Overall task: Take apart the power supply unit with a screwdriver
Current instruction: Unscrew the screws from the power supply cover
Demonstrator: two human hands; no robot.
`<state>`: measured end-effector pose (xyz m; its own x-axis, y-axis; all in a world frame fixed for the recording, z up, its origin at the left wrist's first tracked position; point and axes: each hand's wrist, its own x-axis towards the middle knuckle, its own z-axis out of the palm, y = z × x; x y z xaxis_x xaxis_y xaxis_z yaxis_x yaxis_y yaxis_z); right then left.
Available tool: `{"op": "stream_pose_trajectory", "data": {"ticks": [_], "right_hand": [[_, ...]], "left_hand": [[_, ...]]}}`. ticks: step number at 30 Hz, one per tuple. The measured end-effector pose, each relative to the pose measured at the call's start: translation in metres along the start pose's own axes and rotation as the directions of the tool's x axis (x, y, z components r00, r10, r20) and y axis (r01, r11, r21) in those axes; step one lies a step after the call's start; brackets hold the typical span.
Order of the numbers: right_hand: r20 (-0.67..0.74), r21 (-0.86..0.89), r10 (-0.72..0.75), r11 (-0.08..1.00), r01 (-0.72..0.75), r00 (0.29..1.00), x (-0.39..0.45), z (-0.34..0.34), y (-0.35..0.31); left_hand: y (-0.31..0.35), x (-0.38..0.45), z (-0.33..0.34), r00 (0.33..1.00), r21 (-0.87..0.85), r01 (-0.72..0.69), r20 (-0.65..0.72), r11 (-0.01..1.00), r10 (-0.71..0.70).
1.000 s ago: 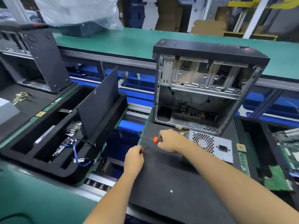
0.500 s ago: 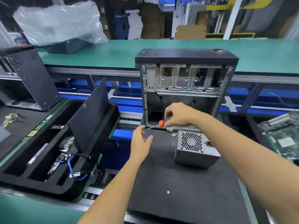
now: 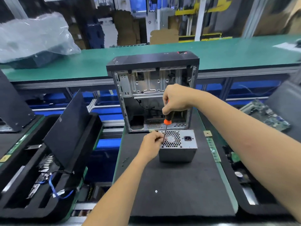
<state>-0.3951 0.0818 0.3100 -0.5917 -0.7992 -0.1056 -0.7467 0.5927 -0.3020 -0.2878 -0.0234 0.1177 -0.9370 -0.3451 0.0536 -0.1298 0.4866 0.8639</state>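
My right hand (image 3: 176,98) is closed around the handle of the screwdriver (image 3: 166,126), holding it nearly upright with the orange collar below my fist and the shaft pointing down. My left hand (image 3: 152,145) has its fingertips pinched around the lower shaft, steadying the tip at the top left edge of the power supply unit (image 3: 178,145). I cannot tell whether the tip is seated in a screw; my fingers cover that spot.

The power supply unit sits on the black foam mat (image 3: 179,190), its perforated fan grille and power socket facing upward. Directly behind it, close to its rear edge, stands the open computer case (image 3: 153,92), upright, side panel off, metal drive bays and loose cables visible inside.

A small screw (image 3: 156,191) lies on the mat near me, well apart from the unit. To the left, a black foam tray (image 3: 48,201) holds cables and metal parts, with a dark panel (image 3: 68,132) leaning in it. To the right, a green circuit board (image 3: 267,116) rests beyond the mat.
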Motion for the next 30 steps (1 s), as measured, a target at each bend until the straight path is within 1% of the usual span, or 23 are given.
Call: {"op": "stream_pose_trajectory", "data": {"ticks": [2,6,9,11,18,24,30], "right_hand": [[0.011,0.002,-0.006,1.0,0.006,1.0,0.001,0.005,-0.005],[0.009,-0.063,-0.045,0.997,0.046,0.999,0.002,0.013,-0.015],[0.011,-0.097,-0.064,0.993,0.064,0.998,-0.001,0.018,-0.018],[0.005,-0.09,-0.054,0.994,0.054,0.999,-0.004,0.022,-0.018],[0.007,-0.102,-0.072,0.992,0.072,0.997,-0.009,0.028,-0.023],[-0.021,-0.111,-0.05,0.993,0.047,0.999,-0.014,0.028,-0.022],[-0.008,-0.13,-0.052,0.99,0.051,0.999,-0.018,0.026,-0.022]], "left_hand": [[-0.001,-0.006,-0.001,1.0,0.024,0.011,0.018,1.0,-0.011],[-0.01,-0.015,-0.005,0.999,0.168,-0.038,0.036,0.985,0.033],[-0.012,-0.019,-0.005,0.999,0.133,-0.043,0.017,0.99,0.041],[-0.011,-0.021,-0.004,0.999,0.15,-0.043,-0.008,0.988,0.045],[-0.007,-0.021,-0.004,0.998,0.226,-0.061,-0.015,0.972,0.066],[-0.007,-0.021,-0.002,0.993,0.281,-0.104,-0.031,0.954,0.118],[-0.007,-0.02,-0.001,0.988,0.292,-0.129,-0.044,0.948,0.148]]}}
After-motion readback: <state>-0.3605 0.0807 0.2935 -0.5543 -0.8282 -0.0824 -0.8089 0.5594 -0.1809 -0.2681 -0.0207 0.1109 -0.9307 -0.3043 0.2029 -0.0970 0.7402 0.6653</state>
